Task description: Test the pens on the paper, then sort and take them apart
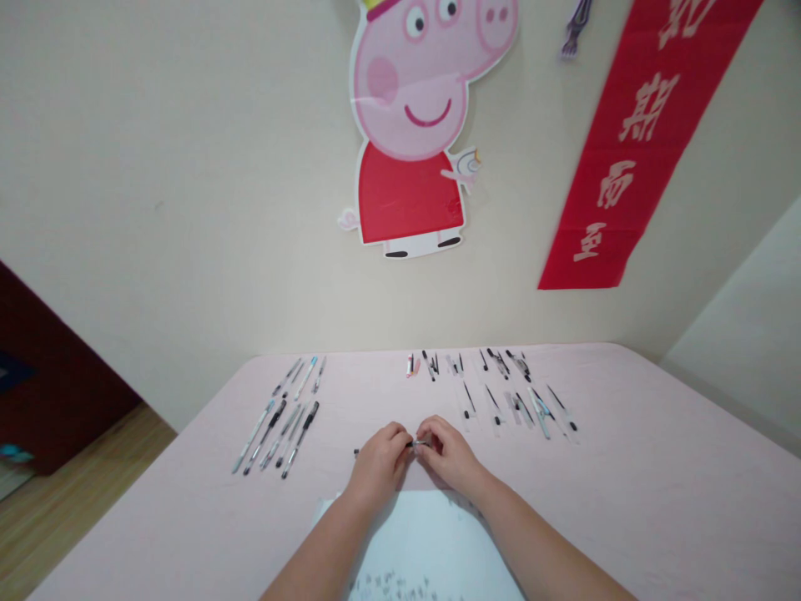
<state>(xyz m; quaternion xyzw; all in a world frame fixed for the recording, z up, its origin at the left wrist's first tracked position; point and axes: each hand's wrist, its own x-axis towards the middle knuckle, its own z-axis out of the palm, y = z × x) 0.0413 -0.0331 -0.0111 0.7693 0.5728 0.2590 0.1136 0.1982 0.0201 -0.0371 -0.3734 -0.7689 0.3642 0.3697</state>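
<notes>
Pink and matte, the tabletop (pixel 626 467) carries two groups of pens and the person's two bare hands at its middle. Left hand (pixel 379 463) and right hand (pixel 447 455) meet fingertip to fingertip, both pinched narrow around one slim pen (pixel 418 443) held level between them; its dark end pokes out left of the left hand, just above the table. Below the wrists lies one white paper sheet (pixel 425 542), with small dark scribbles near its lower edge.

To the left, about nine assembled pens (pixel 279 426) lie in two slanted rows, four farther back and five nearer, thin clear barrels with black or blue ends. To the right, the disassembled pen parts (pixel 501 392) are spread in loose rows: short dark caps, clear tubes, thin refills; too small to count exactly.

On the cream wall hang one glossy cartoon pig cutout (pixel 416 125) in a red dress and one red paper banner (pixel 638 142) with pale characters.
</notes>
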